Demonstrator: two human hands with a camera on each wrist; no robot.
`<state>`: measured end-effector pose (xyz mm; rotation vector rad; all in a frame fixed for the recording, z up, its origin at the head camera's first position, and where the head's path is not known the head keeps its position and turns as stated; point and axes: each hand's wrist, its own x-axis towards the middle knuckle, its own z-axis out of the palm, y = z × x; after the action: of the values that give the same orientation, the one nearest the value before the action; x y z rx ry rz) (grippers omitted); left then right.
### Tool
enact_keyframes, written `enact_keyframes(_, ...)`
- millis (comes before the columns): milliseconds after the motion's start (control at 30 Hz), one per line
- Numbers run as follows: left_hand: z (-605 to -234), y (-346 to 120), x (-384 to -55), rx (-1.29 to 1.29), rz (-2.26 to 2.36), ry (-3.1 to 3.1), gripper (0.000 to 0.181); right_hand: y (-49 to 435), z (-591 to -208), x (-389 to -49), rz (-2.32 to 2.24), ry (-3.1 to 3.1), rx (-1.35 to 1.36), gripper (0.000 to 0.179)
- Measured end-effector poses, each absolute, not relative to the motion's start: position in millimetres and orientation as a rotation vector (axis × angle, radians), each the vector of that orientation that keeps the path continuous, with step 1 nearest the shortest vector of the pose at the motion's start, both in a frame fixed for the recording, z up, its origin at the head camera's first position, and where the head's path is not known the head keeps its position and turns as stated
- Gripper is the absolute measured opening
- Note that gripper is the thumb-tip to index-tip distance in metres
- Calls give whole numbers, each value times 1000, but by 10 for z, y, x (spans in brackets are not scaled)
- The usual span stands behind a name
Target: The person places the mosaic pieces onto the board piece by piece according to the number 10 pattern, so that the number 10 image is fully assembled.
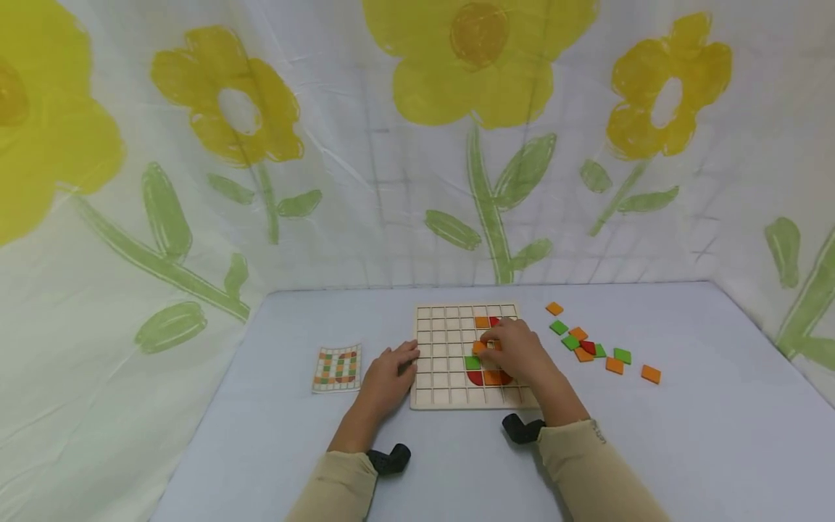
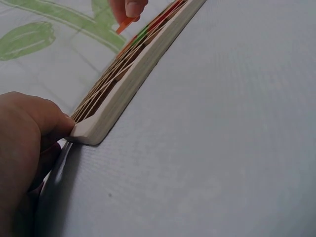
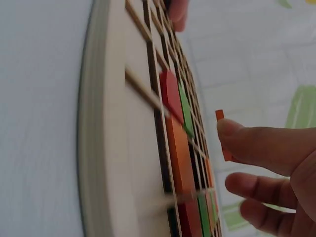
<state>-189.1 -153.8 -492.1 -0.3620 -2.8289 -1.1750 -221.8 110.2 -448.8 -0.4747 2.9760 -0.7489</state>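
A pale wooden grid board (image 1: 440,397) lies on the table. My right hand (image 1: 522,351) is over its right half, pinching an orange square tile (image 3: 220,114) between thumb and finger, raised above the grid in the right wrist view. Set in the cells are a green tile (image 1: 472,362), a red rounded tile (image 1: 475,378) and an orange tile (image 1: 492,378); toward the back sits another orange tile (image 1: 481,322). Parts of the grid are hidden under the right hand. My left hand (image 1: 387,380) rests at the board's left edge, its fingertips touching the rim.
A small pattern card (image 1: 337,368) with coloured squares lies left of the board. Several loose tiles are scattered on the right: green (image 1: 622,356), orange (image 1: 651,374) and dark red (image 1: 588,348). A flowered cloth (image 1: 326,239) hangs behind the table (image 1: 457,464).
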Motion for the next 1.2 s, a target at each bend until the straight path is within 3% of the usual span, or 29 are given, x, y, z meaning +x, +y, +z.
enact_keyframes(767,-4935,-1542,-1909,-338,-1169,-2843,33,942,-4544,-2277,-581,3026,-489,22)
enact_keyframes(1200,-4934,-1533,-1903,-330,-1168,-2835,33,1219,-4518,-2367,-849,2898,-372,30)
